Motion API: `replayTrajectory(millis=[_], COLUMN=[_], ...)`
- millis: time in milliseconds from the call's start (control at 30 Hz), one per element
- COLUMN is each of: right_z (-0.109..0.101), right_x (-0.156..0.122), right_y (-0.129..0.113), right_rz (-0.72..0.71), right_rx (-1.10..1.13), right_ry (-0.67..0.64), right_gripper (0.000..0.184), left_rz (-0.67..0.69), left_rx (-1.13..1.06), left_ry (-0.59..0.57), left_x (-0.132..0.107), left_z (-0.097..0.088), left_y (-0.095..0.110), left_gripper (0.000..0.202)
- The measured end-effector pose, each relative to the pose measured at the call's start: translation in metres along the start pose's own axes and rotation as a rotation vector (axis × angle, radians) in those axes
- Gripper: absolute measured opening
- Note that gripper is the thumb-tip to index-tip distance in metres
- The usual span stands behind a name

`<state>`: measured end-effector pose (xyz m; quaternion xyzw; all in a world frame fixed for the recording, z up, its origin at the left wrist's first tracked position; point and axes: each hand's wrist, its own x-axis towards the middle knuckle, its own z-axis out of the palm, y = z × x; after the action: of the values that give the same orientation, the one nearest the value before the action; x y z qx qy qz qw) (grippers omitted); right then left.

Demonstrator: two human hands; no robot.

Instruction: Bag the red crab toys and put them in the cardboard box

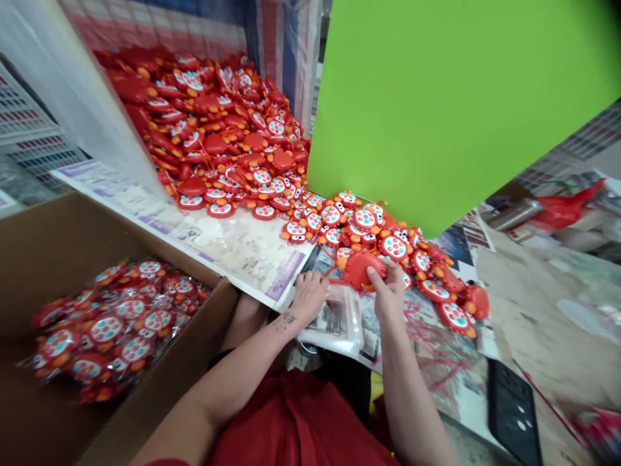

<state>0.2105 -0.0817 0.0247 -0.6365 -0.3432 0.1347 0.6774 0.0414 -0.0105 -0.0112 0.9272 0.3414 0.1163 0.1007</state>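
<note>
My right hand [391, 294] is closed on a red crab-shaped toy [361, 268], thumb on its plain red back. The toy is just above the top edge of a stack of clear plastic bags [334, 320] at the table's front edge. At the left side of that stack, my left hand [310, 296] is closed with its fingers bent at a bag's upper edge; its thumb is hidden. Right behind both hands lies a loose heap of the same toys [366, 220], many showing white faces with coloured dots, orange feet and strings.
A large pile of toys [223, 136] spills from a striped sack at back left. The cardboard box [220, 291] at left holds bagged toys [121, 323]. An upright green board [436, 97] stands behind the heap. A black phone [514, 408] lies at right.
</note>
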Motion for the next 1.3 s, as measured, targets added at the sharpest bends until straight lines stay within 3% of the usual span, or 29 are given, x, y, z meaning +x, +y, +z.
replayTrajectory(millis=[200, 333, 400, 467, 500, 567, 633, 700, 800, 900, 1000, 1133, 1233, 1300], right_z=[0.032, 0.033, 0.030, 0.025, 0.021, 0.011, 0.001, -0.006, -0.004, 0.005, 0.009, 0.011, 0.023, 0.032], right_x=[0.001, 0.004, 0.005, 0.006, 0.005, 0.002, -0.005, -0.016, -0.034, -0.046, -0.049, -0.040, -0.033, -0.030], right_y=[0.032, 0.037, 0.033, 0.025, 0.021, 0.012, 0.007, 0.010, 0.024, 0.035, 0.032, 0.016, 0.005, 0.002], right_rz=[-0.021, -0.017, -0.008, -0.086, -0.141, -0.189, -0.110, -0.014, 0.004, -0.030, -0.078, -0.206, -0.306, -0.357], right_rx=[-0.186, -0.251, -0.287, -0.352, -0.409, -0.579, -0.749, -0.809, -0.674, -0.544, -0.494, -0.516, -0.549, -0.614], right_ry=[-0.259, -0.470, -0.641, -0.796, -0.807, -0.646, -0.428, -0.349, -0.365, -0.262, -0.169, -0.220, -0.406, -0.569], right_gripper=[0.038, 0.036, 0.032, 0.031, 0.033, 0.040, 0.045, 0.041, 0.033, 0.036, 0.034, 0.032, 0.032, 0.034], left_rz=[0.171, 0.139, 0.101, 0.093, 0.107, 0.143, 0.159, 0.154, 0.130, 0.101, 0.051, -0.217, -0.326, -0.312], left_rx=[-0.039, -0.086, -0.133, -0.210, -0.255, -0.353, -0.452, -0.519, -0.498, -0.447, -0.471, -0.552, -0.704, -0.771], left_ry=[0.115, 0.163, 0.221, 0.266, 0.263, 0.204, 0.114, 0.037, -0.048, -0.114, -0.058, 0.175, 0.063, -0.036], left_x=[-0.011, -0.011, -0.010, -0.007, -0.004, 0.001, 0.006, 0.011, 0.014, 0.012, 0.003, -0.007, -0.007, -0.005], left_z=[0.008, 0.009, 0.009, 0.009, 0.008, 0.004, -0.002, -0.009, -0.020, -0.028, -0.033, -0.031, -0.026, -0.023], left_y=[-0.005, -0.006, -0.006, -0.004, -0.004, -0.004, -0.006, -0.008, -0.007, -0.002, -0.003, -0.018, -0.029, -0.031], left_gripper=[0.024, 0.024, 0.022, 0.018, 0.016, 0.011, 0.008, 0.007, 0.007, 0.010, 0.011, 0.030, 0.036, 0.024])
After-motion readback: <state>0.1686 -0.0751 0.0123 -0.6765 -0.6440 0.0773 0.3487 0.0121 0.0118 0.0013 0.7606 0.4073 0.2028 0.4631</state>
